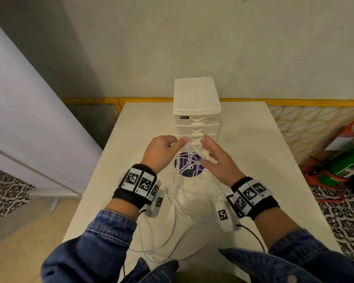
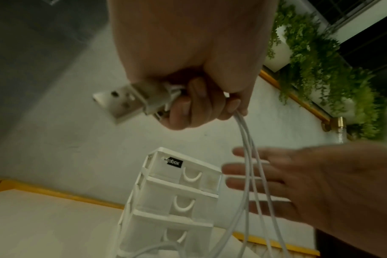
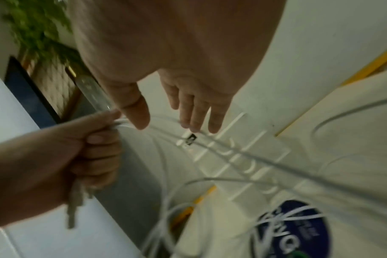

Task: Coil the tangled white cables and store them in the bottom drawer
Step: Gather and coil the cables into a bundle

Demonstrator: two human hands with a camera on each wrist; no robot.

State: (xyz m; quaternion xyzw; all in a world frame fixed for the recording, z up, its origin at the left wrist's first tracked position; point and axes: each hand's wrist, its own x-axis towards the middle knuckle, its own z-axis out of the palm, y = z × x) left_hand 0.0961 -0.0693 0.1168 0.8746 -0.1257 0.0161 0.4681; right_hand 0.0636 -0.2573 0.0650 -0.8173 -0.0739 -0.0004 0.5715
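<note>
While the white cables [image 1: 184, 203] sprawl in loose tangled loops across the cream worktop [image 1: 251, 139], several of their strands rise to the left hand [image 1: 161, 152], whose fingers [image 2: 194, 104] are curled round them together with a USB plug [image 2: 124, 101] that sticks out of the fist. From that fist the strands hang down, passing in front of the right hand's fingers [image 2: 245, 181] in the left wrist view. The right hand [image 1: 219, 160] is spread, its fingers straight and apart, holding nothing; whether they touch the strands cannot be told. Below and between both hands, some of the loops cross a round purple sticker [image 1: 189, 165] on the worktop; the rest trail back toward the person's denim sleeves [image 1: 94, 246].

Just beyond the fingertips stands a small white drawer unit [image 1: 196, 107], its stacked translucent drawers all closed, each with a curved pull at the front. The bottom drawer [image 1: 195, 142] is mostly hidden behind the two hands, and what any drawer holds cannot be made out. A black label [image 1: 183, 117] sits on the top drawer's front.

Farther out, a yellow rail [image 1: 294, 102] runs behind the worktop's far edge, and a green cylinder in an orange stand [image 1: 347, 164] sits on the patterned floor off to the right hand's side.
</note>
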